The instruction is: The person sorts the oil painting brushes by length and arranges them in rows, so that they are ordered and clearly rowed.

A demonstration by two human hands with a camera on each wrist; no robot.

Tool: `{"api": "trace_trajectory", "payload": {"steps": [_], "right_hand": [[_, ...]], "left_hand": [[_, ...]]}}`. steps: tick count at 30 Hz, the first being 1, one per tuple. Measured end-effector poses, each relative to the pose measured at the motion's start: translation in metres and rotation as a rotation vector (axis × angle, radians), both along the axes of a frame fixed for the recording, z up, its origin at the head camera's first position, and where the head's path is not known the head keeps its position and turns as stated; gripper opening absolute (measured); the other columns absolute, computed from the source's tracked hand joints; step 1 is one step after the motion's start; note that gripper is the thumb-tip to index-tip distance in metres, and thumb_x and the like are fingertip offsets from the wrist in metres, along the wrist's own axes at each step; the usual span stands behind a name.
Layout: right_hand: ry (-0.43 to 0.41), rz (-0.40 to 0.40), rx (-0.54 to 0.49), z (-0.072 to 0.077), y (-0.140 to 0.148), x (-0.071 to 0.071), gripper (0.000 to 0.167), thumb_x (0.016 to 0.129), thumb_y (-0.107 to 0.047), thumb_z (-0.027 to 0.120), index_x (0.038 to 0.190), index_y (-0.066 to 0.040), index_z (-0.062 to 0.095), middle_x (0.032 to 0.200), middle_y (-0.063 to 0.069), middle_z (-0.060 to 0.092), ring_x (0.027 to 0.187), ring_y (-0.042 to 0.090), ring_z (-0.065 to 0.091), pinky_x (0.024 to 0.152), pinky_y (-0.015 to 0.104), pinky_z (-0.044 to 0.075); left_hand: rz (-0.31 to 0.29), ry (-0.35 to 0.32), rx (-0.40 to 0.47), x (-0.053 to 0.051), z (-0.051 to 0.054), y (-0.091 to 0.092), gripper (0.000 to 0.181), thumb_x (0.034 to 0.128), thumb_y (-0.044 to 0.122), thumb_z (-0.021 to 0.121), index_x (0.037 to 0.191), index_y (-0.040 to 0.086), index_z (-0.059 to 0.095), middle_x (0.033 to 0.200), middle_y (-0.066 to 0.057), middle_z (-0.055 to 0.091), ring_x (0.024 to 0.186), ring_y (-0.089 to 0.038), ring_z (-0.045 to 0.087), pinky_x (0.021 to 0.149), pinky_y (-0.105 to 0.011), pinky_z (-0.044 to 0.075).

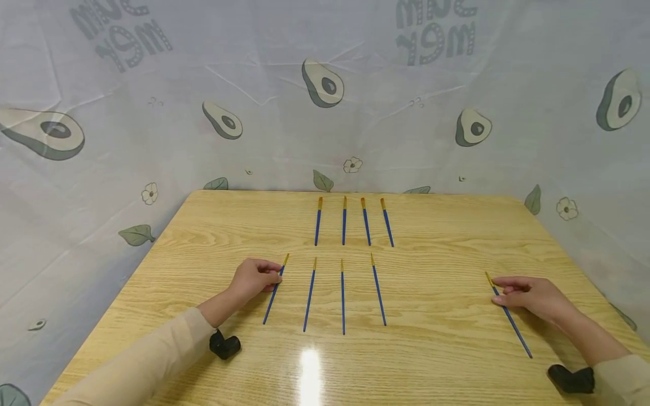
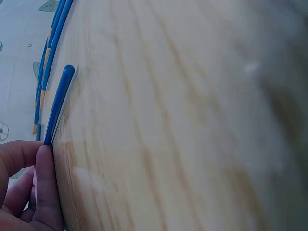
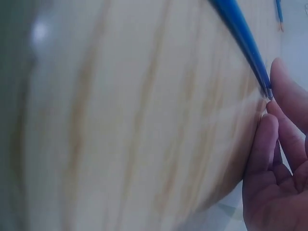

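At the left end of the front row, my left hand (image 1: 255,279) pinches a thin paintbrush (image 1: 272,301) with a blue handle and gold ferrule. In the left wrist view, the thumb and a finger (image 2: 45,178) meet on its blue handle (image 2: 60,98). Far to the right, my right hand (image 1: 535,296) holds another blue paintbrush (image 1: 513,325) by its gold ferrule, the handle slanting toward the front right. The right wrist view shows that handle (image 3: 243,38) above the table, with the fingertips at its narrow end. Both brush tips point away from me.
Beside the left hand, more thin paintbrushes (image 1: 342,299) lie spaced in the front row. Behind them is a row of flat-tipped paintbrushes (image 1: 344,225). Black bands (image 1: 225,345) sit under both wrists. A printed cloth (image 1: 386,129) hangs behind the wooden table (image 1: 437,349).
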State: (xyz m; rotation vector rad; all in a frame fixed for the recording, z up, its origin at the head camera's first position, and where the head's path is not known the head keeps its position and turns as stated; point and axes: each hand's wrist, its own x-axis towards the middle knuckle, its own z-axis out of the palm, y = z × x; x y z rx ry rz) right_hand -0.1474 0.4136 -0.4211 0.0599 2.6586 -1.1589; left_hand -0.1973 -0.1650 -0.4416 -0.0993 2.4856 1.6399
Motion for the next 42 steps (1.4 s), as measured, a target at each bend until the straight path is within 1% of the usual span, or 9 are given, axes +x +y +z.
{"api": "trace_trajectory", "payload": {"steps": [3,7,13,20,23,27,33,37,42], "right_hand": [[0.003,0.0,-0.006,0.001,-0.003,0.001,0.067,0.086,-0.03,0.076,0.134,0.009,0.052,0.114,0.012,0.058,0.086,0.002,0.053,0.071,0.022,0.051],[0.0,-0.009,0.015,0.002,-0.004,0.001,0.068,0.085,-0.032,0.077,0.134,0.008,0.053,0.119,0.016,0.058,0.087,-0.003,0.052,0.072,0.02,0.05],[0.004,-0.024,0.028,0.002,-0.004,0.002,0.067,0.085,-0.034,0.076,0.132,0.008,0.055,0.117,0.016,0.064,0.085,-0.008,0.054,0.072,0.017,0.049],[0.026,-0.032,0.042,-0.001,-0.003,0.002,0.067,0.085,-0.038,0.075,0.131,0.007,0.057,0.115,0.015,0.067,0.083,-0.011,0.055,0.071,0.018,0.051],[0.023,-0.04,0.044,0.0,-0.003,0.001,0.068,0.085,-0.04,0.075,0.131,0.007,0.057,0.114,0.015,0.068,0.083,-0.011,0.056,0.072,0.019,0.052],[0.005,-0.056,0.017,0.002,-0.004,-0.001,0.066,0.085,-0.037,0.076,0.128,0.009,0.058,0.11,0.012,0.069,0.082,-0.008,0.057,0.071,0.021,0.054],[-0.04,-0.072,-0.073,0.006,-0.007,-0.002,0.056,0.086,-0.024,0.076,0.125,0.013,0.058,0.098,0.001,0.068,0.081,0.003,0.063,0.071,0.024,0.056],[-0.073,-0.068,-0.137,0.009,-0.011,-0.005,0.053,0.09,-0.019,0.072,0.126,0.016,0.055,0.1,0.005,0.07,0.083,0.005,0.066,0.074,0.027,0.057],[-0.091,-0.068,-0.11,0.013,-0.019,-0.007,0.057,0.091,-0.028,0.07,0.131,0.011,0.055,0.111,0.012,0.069,0.085,0.001,0.064,0.074,0.027,0.056]], "left_hand": [[0.001,0.001,0.002,0.0,0.0,-0.001,0.02,0.0853,-0.001,0.07,0.105,-0.003,0.073,0.089,-0.008,0.069,0.069,-0.015,0.065,0.062,-0.03,0.058],[0.003,0.0,0.002,0.0,0.0,-0.002,0.02,0.0855,-0.001,0.07,0.105,-0.003,0.073,0.089,-0.008,0.069,0.07,-0.015,0.065,0.062,-0.029,0.058],[0.003,-0.012,0.016,0.001,0.0,-0.002,0.02,0.0846,-0.002,0.071,0.104,-0.003,0.073,0.089,-0.009,0.069,0.069,-0.016,0.065,0.062,-0.029,0.058],[-0.015,0.017,0.019,0.003,0.003,-0.004,0.019,0.0842,-0.003,0.07,0.103,-0.004,0.072,0.088,-0.01,0.069,0.066,-0.016,0.065,0.06,-0.028,0.058],[-0.009,0.012,0.021,0.003,0.004,-0.003,0.019,0.0844,-0.002,0.07,0.104,-0.004,0.072,0.088,-0.01,0.069,0.067,-0.016,0.065,0.061,-0.028,0.058],[0.005,-0.005,0.023,0.002,0.003,-0.003,0.02,0.0845,-0.002,0.071,0.104,-0.003,0.073,0.089,-0.01,0.069,0.067,-0.016,0.065,0.061,-0.029,0.058],[0.007,0.005,0.011,0.001,0.001,-0.001,0.019,0.0843,-0.002,0.071,0.103,-0.003,0.073,0.087,-0.008,0.07,0.066,-0.015,0.065,0.06,-0.029,0.058],[0.012,0.012,0.006,0.0,0.0,0.0,0.019,0.0838,-0.002,0.072,0.102,-0.002,0.074,0.086,-0.008,0.07,0.065,-0.015,0.065,0.06,-0.029,0.058],[0.011,0.008,0.006,0.0,0.002,0.001,0.019,0.084,-0.002,0.071,0.103,-0.003,0.073,0.087,-0.008,0.07,0.066,-0.015,0.065,0.06,-0.028,0.058]]}}
